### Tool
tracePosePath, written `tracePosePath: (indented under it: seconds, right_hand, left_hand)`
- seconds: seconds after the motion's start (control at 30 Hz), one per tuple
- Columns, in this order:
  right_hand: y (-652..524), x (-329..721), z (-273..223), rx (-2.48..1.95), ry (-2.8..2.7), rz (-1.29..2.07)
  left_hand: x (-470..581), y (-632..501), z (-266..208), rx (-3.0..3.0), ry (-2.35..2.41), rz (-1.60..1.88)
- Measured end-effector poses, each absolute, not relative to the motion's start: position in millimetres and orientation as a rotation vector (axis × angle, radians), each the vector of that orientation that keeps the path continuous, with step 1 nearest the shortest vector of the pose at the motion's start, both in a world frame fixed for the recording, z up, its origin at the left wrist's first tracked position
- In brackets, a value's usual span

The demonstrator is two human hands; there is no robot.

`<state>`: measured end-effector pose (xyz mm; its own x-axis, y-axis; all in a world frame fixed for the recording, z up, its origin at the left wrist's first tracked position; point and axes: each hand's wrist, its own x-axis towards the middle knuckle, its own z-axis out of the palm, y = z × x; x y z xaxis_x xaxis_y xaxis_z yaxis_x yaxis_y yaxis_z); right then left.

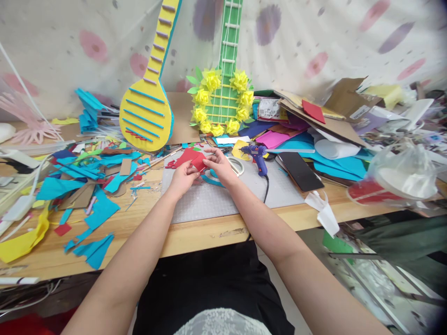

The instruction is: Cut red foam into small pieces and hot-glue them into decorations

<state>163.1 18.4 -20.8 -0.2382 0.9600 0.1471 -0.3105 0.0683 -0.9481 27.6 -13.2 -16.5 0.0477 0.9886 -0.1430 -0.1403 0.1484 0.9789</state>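
Note:
Between my two hands is a small red paper piece [199, 163], raised over the grey cutting mat [206, 202]. My left hand [183, 179] pinches its left edge, and the fingers of my right hand [220, 166] close on its right side. Behind them a larger red sheet [185, 156] lies on the mat, with small red strips at its left. Scissors with pale handles [236, 166] rest just beyond my right hand, partly hidden by it. A blue curved piece [212, 179] shows under my hands.
A purple glue gun [257, 157] and a black phone [299, 171] lie to the right. A yellow paper instrument [145, 114] and a green one with yellow flowers [223, 100] lean at the back. Blue scraps [99, 209] cover the left; a plastic-wrapped tub [391, 181] stands far right.

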Motion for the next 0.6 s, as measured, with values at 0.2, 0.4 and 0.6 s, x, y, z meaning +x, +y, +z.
tracePosePath:
  seconds: [0.2,0.4,0.6]
  right_hand:
    - [18.6,162.9,-21.1,-0.750,-1.241,1.438]
    - [20.0,165.4,-23.4,-0.709,-1.284,1.475]
    - [20.7,167.6,-25.1,-0.679,-1.333,1.479]
  left_hand:
    - [27.1,-12.9,-15.5,0.988,1.177,1.146]
    - [26.5,-13.8,-13.9,1.000,1.199,1.123]
    - [26.2,-14.4,-12.9,0.993,1.229,1.135]
